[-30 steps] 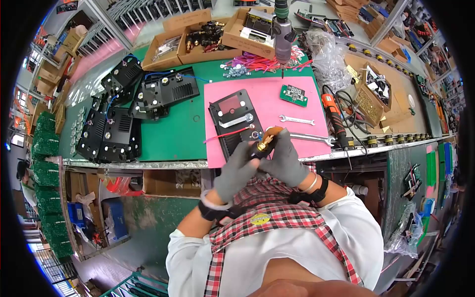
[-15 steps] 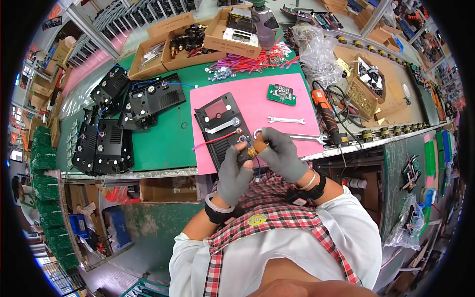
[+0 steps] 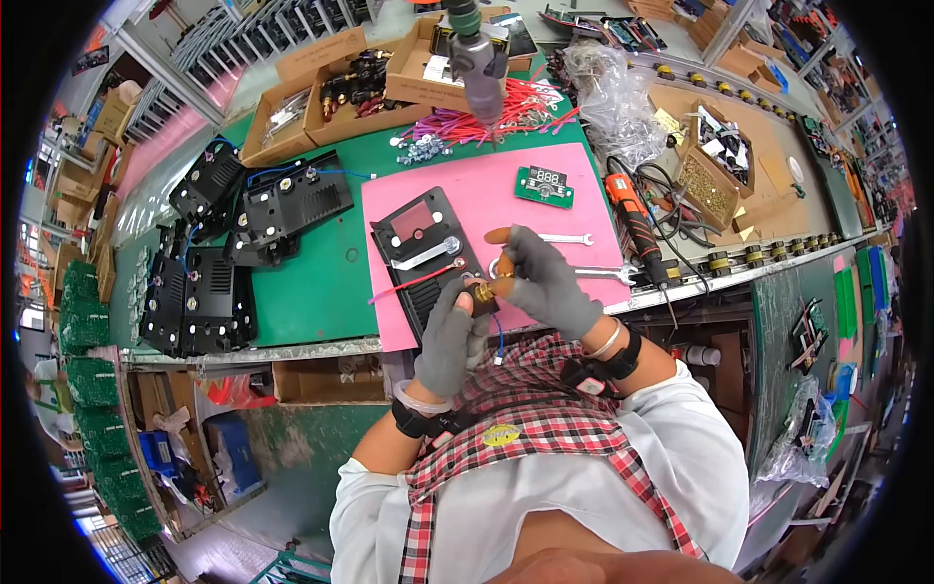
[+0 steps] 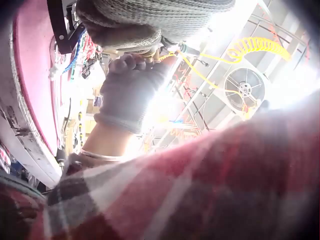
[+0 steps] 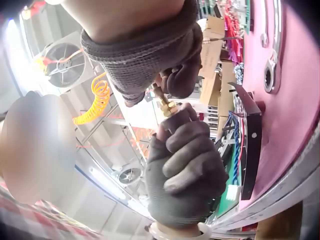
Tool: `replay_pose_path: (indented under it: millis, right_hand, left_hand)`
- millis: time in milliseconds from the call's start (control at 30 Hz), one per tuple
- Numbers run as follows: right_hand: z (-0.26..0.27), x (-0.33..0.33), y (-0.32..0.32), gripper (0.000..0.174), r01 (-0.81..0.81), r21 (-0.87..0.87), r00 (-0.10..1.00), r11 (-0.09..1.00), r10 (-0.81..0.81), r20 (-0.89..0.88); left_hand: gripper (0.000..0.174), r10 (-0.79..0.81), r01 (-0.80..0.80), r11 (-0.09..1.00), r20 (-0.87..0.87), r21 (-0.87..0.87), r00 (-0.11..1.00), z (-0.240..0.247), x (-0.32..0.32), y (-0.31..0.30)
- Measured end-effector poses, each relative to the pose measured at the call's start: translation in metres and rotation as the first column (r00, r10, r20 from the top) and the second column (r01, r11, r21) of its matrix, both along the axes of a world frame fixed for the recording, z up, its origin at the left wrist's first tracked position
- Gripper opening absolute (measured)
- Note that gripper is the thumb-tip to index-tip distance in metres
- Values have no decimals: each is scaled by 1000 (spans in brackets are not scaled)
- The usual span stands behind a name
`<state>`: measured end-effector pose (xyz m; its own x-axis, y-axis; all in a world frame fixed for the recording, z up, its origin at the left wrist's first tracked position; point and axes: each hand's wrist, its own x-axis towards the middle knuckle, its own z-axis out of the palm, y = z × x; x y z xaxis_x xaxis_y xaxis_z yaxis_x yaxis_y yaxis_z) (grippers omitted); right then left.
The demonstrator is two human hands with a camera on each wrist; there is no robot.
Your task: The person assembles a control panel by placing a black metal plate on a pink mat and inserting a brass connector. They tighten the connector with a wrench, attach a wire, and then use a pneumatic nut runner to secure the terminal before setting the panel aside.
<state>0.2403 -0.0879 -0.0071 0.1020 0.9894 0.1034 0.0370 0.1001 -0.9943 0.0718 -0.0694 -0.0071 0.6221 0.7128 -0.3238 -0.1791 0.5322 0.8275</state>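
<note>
In the head view, my gloved left hand (image 3: 452, 341) grips the dark body of a socket connector with brass nuts (image 3: 480, 291) in front of my apron. My right hand (image 3: 550, 287) meets its brass end with the thumb, the index finger held out from it. The right wrist view shows the brass thread and nuts (image 5: 167, 107) between the left fist (image 5: 187, 172) and the right fingers (image 5: 182, 80). Just beyond the hands lies a black slotted panel (image 3: 413, 226), with a wrench (image 3: 426, 255) and a red cable (image 3: 413, 282) on it. A blue wire (image 3: 500, 336) hangs below the connector.
On the pink mat (image 3: 477, 190) lie a circuit board with a display (image 3: 545, 186) and wrenches (image 3: 603, 274). A driver (image 3: 479, 78) hangs overhead; an orange-handled tool (image 3: 632, 214) is at right. Black panels (image 3: 219, 287) pile up left, cardboard boxes (image 3: 345, 112) behind.
The right fingers, first wrapped close round the connector, have loosened and spread at its brass end. The left hand still holds the dark body. The bench has shifted left in the head view.
</note>
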Motion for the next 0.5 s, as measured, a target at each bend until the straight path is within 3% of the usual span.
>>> replay_pose_path:
  millis: [100,133,167,233,267,400,500]
  right_hand:
    - [-7,13,10,50,35,5,983,999,-35,180]
    - [-10,21,15,51,34,2,975,999,-33,219]
    - [-20,30,20,50,72,-55,988,996,-63,142]
    - [-34,44,33,50,136,-169,990,976,-141,-13]
    - [-33,47,34,44,90,-135,987,987,-107,-117]
    - [-7,35,45,37,50,-239,983,970,-90,-158]
    - [-13,45,55,37,14,-212,983,977,-53,-177]
  left_hand:
    - [27,-39,40,997,-9,68,999,9,3,8]
    - [25,-30,31,999,15,-17,999,4,4,15]
    - [23,-19,23,995,39,-99,999,-4,6,25]
    - [19,-56,59,995,44,-76,997,-8,9,41]
    - [20,-52,53,995,14,-78,999,-8,15,48]
    - [21,-89,89,995,-15,-34,996,-2,34,67]
    - [22,-86,87,994,17,-68,996,-5,37,78]
